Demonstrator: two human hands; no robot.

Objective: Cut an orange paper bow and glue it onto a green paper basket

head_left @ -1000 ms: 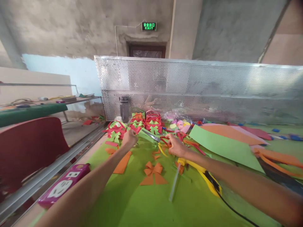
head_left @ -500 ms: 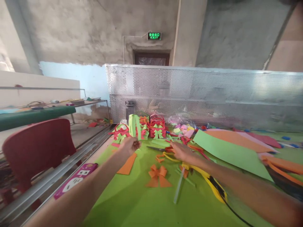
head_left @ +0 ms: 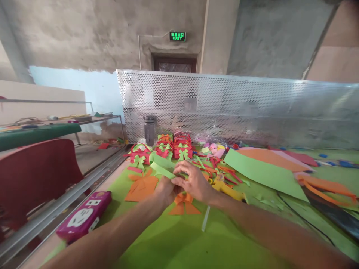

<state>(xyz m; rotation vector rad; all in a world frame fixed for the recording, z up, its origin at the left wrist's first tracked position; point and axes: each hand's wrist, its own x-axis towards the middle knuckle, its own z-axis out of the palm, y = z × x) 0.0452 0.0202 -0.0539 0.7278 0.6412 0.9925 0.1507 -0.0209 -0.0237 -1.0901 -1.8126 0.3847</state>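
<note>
Both hands meet at mid counter (head_left: 157, 243), w/ a light-green paper strip (head_left: 164, 166) between them. Left hand (head_left: 165, 191) is closed around the strip's near end, fingers curled; right hand (head_left: 192, 181) lies over it, thumb & fingertips pinched on the same strip, other fingers loosely spread. The strip runs up & left from the hands, lifted clear of the green cover.

Just below the hands lies an orange paper bow (head_left: 183, 203); an orange cut-out (head_left: 141, 185) sits to the left. Yellow glue gun (head_left: 228, 189) rests just right of the right wrist, a clear glue stick (head_left: 205, 223) nearby. Finished red/green paper baskets (head_left: 174, 147) are grouped farther back, near the perforated metal screen (head_left: 238, 108). A large green sheet (head_left: 263, 173) lies to the right, a pink power strip (head_left: 84, 216) at the left edge.

Step, prob.: folding or looping the strip, i.e. shaping a part. Next move likely needs a firm pinch at the fold pt & both ends kept aligned; glue gun is within easy reach of the right hand.
</note>
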